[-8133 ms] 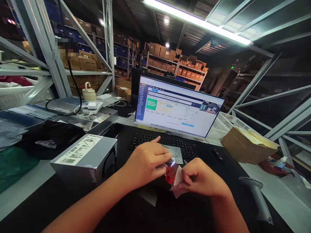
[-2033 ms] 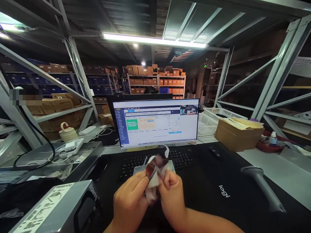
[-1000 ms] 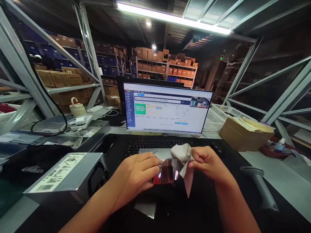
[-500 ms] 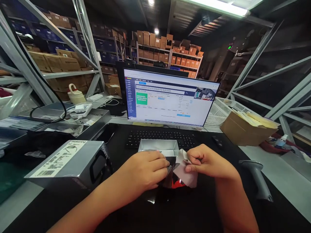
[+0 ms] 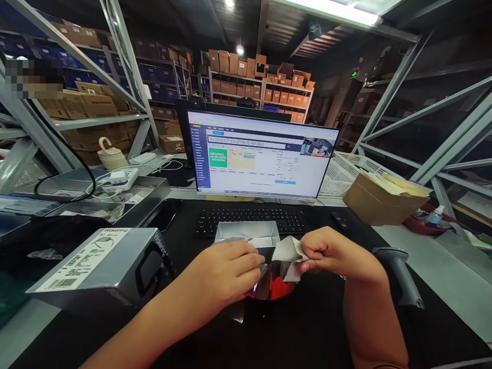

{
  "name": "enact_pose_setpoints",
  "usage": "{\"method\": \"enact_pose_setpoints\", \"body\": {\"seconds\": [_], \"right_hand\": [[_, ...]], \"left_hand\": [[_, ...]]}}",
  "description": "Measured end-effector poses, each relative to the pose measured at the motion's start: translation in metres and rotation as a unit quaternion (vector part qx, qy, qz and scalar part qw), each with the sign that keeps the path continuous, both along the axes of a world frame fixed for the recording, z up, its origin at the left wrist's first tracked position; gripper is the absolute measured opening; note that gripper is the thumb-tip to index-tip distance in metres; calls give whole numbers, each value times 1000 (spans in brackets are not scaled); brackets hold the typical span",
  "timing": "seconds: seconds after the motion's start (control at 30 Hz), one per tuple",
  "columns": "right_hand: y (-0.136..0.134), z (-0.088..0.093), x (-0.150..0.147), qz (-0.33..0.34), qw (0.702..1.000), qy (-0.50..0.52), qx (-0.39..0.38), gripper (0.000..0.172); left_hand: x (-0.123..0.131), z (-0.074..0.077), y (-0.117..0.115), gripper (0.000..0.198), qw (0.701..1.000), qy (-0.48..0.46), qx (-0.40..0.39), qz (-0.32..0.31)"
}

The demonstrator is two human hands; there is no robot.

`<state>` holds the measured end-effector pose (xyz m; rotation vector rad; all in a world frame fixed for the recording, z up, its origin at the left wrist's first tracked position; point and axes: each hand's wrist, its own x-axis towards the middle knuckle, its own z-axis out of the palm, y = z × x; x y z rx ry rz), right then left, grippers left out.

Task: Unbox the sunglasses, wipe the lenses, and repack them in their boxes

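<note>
My right hand (image 5: 326, 251) pinches a light grey cleaning cloth (image 5: 286, 251) with zigzag edges, its loose end spread toward the left. My left hand (image 5: 234, 269) is closed, fingers curled, on a glossy dark piece with a red sheen (image 5: 279, 288). Much of that piece is hidden behind the fingers and the cloth, so its kind cannot be made out. The cloth hangs over its upper right part. Just behind my hands stands an open silver-grey box (image 5: 265, 233), partly covered by my left hand.
A grey product box (image 5: 134, 256) with a white label stands left. Behind are a keyboard (image 5: 215, 218) and a monitor (image 5: 261, 159). At right lie a barcode scanner (image 5: 402, 277), a mouse (image 5: 339, 221) and a cardboard box (image 5: 380, 202) of papers. Metal frames rise on both sides.
The cloth has shifted upward and is folded differently, baring more of the red-sheened piece. My right hand has turned slightly. The whole view has swung a little to the right.
</note>
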<state>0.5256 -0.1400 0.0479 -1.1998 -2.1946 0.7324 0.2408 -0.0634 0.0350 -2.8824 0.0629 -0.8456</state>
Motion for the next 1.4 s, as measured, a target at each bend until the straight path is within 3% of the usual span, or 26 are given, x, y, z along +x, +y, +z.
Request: {"method": "enact_pose_setpoints", "body": {"seconds": [0.17, 0.27, 0.43, 0.5, 0.77, 0.83, 0.97, 1.03, 1.2, 1.4], "right_hand": [[0, 5, -1, 36, 999, -3, 1, 52], [2, 2, -17, 56, 998, -6, -13, 51], [7, -9, -61, -32, 999, 26, 18, 48], [9, -12, -67, -37, 998, 50, 24, 49], [24, -11, -16, 171, 978, 94, -68, 55], [22, -11, -23, 137, 982, 106, -77, 55], [15, -14, -59, -18, 990, 127, -50, 51], [15, -14, -66, -33, 990, 125, -53, 49], [28, -12, -35, 120, 975, 122, -143, 54], [42, -18, -2, 212, 967, 89, -113, 64]], "left_hand": [[4, -2, -3, 24, 999, -29, 38, 2], [8, -9, -2, 25, 999, -33, 39, -12], [12, -18, 2, 24, 998, -17, 57, -7], [11, -17, 3, 28, 998, -22, 56, -13], [3, -8, 10, 34, 999, -9, 11, -46], [5, -10, 11, 32, 999, -5, -4, -46], [10, -15, 9, 29, 999, -39, 26, -19], [11, -15, 9, 31, 997, -51, 48, -10], [11, -10, 9, 27, 996, -57, 62, -17], [10, -8, 12, 38, 997, -55, 35, -47]]}}
